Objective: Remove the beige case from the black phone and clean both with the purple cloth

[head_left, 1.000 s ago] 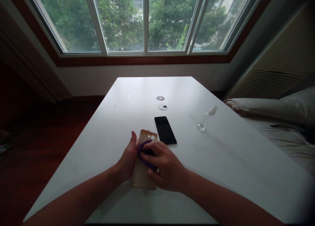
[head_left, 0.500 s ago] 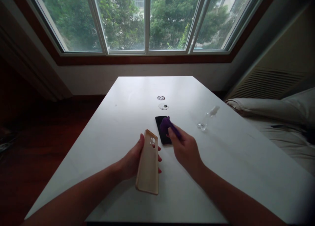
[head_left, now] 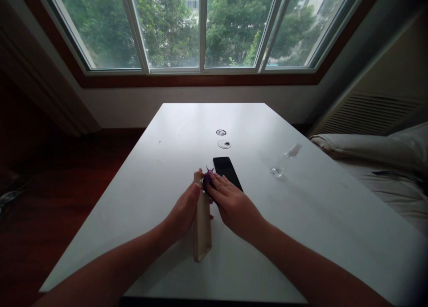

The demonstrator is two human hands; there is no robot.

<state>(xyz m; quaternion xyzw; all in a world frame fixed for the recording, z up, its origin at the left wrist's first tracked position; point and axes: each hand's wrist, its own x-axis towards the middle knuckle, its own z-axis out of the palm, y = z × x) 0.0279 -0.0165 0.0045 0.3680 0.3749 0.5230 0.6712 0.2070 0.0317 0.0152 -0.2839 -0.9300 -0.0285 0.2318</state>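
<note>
My left hand grips a beige phone case, tilted on its side above the table with its camera cutouts at the far end. Pressed against the case's upper inner face is a purple cloth, held under the fingers of my right hand. Most of the cloth is hidden by those fingers. Just beyond my right hand, a black smartphone lies flat on the white table, its near end partly covered by the hand.
A clear spray bottle lies on its side to the right. Two round inserts sit in the tabletop, a farther one and a nearer one. A cushioned seat stands along the right edge, below the window.
My right hand has moved left with the purple cloth, from over the smartphone to the case. The case has turned more onto its side in my left hand.
</note>
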